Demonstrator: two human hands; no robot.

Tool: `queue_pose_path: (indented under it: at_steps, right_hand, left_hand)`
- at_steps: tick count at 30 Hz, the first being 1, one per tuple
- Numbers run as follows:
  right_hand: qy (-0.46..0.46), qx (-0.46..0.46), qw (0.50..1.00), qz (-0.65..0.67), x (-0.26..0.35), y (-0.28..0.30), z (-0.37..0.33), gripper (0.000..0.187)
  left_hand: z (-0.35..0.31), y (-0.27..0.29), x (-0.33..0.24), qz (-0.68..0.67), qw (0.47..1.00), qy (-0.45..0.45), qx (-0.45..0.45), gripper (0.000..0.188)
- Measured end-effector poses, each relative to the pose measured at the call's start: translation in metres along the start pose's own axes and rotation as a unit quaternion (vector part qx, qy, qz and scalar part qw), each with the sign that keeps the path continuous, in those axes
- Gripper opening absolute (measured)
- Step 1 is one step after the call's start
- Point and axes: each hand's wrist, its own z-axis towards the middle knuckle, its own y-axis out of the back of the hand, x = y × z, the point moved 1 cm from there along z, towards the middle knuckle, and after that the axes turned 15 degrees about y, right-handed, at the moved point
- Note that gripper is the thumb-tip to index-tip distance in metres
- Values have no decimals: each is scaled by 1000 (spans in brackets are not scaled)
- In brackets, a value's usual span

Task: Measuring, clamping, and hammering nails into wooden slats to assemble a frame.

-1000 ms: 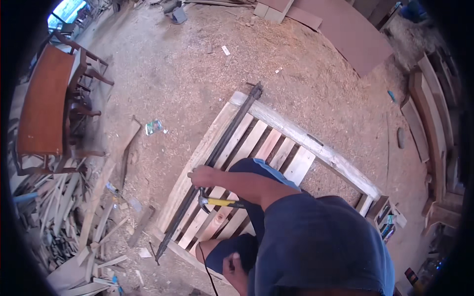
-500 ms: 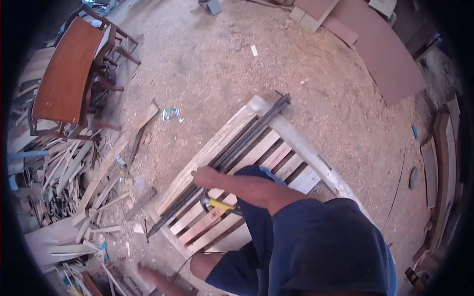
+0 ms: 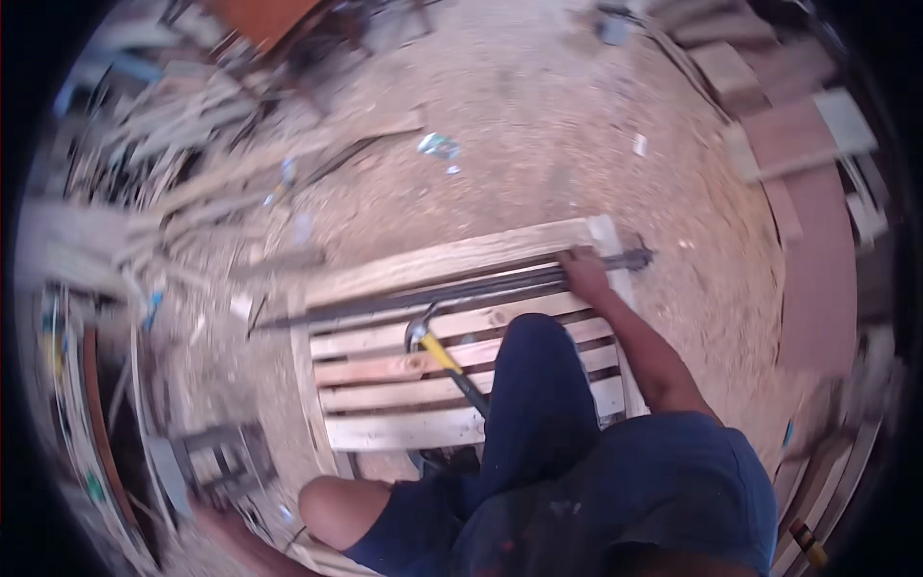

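Note:
A wooden slatted frame (image 3: 423,250) lies on the ground in front of me. Along its far side stretches a long dark metal bar clamp (image 3: 433,293). Near the clamp's right end, my right hand (image 3: 584,273) has its fingers closed over the bars. A claw hammer (image 3: 442,356) with a yellow and black handle rests across the slats, left of my raised knee. Down at the lower left, my left hand (image 3: 210,512) is blurred beside a dark grey boxy object (image 3: 226,462); its fingers cannot be made out.
Scrap wood (image 3: 192,135) is piled at the left. An orange-brown wooden tabletop (image 3: 264,19) shows at the top. Reddish-brown boards (image 3: 817,260) lie on the right. Sawdust covers the floor (image 3: 519,144), with a crumpled green wrapper (image 3: 439,145) on it.
The view has turned to the left, so the slatted frame now appears nearly level. My right hand has moved along the clamp from its middle toward its right end. My left hand has reached farther left.

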Motion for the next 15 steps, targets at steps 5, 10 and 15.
queue_pose_path:
  at_steps: [5, 10, 15]
  right_hand:
    - [147, 63, 987, -21, 38, 9, 5, 49]
    - [138, 214, 967, -12, 62, 4, -10, 55]
    - [141, 287, 946, -52, 133, 49, -20, 62]
  left_hand:
    - [102, 131, -24, -32, 998, -16, 52, 22]
    - [123, 341, -54, -21, 998, -63, -6, 26]
    - [83, 685, -81, 175, 971, -147, -66, 48]
